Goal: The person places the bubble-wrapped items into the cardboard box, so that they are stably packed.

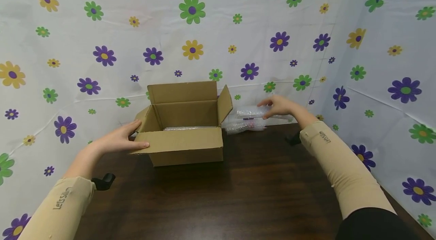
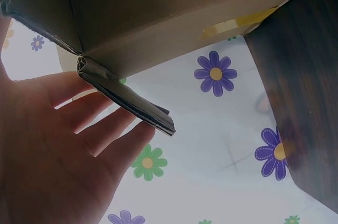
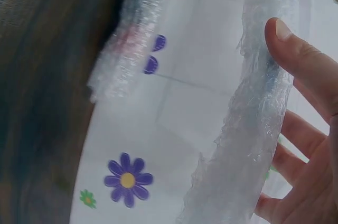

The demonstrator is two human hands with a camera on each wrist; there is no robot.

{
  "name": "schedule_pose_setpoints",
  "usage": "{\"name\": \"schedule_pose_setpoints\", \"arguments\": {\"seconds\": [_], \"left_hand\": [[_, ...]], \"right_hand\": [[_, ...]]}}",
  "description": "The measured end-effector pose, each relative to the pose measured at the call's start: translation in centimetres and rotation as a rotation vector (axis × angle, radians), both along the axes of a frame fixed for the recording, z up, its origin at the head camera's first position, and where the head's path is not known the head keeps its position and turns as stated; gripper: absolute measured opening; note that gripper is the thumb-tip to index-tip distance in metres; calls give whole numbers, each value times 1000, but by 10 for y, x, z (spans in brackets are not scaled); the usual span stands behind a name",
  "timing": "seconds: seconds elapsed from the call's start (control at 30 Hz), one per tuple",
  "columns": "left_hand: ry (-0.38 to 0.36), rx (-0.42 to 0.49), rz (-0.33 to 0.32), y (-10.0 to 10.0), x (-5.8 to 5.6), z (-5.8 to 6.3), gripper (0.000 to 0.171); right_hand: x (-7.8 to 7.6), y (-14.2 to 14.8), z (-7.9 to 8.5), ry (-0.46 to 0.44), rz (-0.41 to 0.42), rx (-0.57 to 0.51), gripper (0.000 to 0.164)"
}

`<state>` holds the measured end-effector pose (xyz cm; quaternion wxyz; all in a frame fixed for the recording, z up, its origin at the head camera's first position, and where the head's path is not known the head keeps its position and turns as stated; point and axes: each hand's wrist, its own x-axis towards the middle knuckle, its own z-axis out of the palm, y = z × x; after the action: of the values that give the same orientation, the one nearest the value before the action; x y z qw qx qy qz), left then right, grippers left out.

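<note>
An open cardboard box stands on the table with its flaps spread. My left hand holds its left side, thumb over the front flap. In the left wrist view the fingers lie against the folded flap edge, and the thumb is hidden. Bubble wrap shows inside the box. To its right my right hand curves round a bubble-wrapped package, with the thumb on the near side and fingertips hidden behind it. The package's contents are blurred.
A second bubble-wrapped package lies in front of the first, near the box's right side. The dark wooden table stretches toward me. A white cloth with printed flowers hangs behind the box and along the right side.
</note>
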<state>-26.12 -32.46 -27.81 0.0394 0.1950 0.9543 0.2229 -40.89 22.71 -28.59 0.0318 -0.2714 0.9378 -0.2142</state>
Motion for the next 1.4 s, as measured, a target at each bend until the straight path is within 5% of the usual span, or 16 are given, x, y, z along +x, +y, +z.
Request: {"name": "schedule_pose_setpoints", "arguments": {"seconds": [1.03, 1.4], "left_hand": [[18, 10, -17, 0, 2, 1, 99], [19, 0, -13, 0, 2, 1, 100]], "right_hand": [[6, 0, 92, 39, -124, 6, 60], [8, -14, 112, 55, -125, 22, 58]]}}
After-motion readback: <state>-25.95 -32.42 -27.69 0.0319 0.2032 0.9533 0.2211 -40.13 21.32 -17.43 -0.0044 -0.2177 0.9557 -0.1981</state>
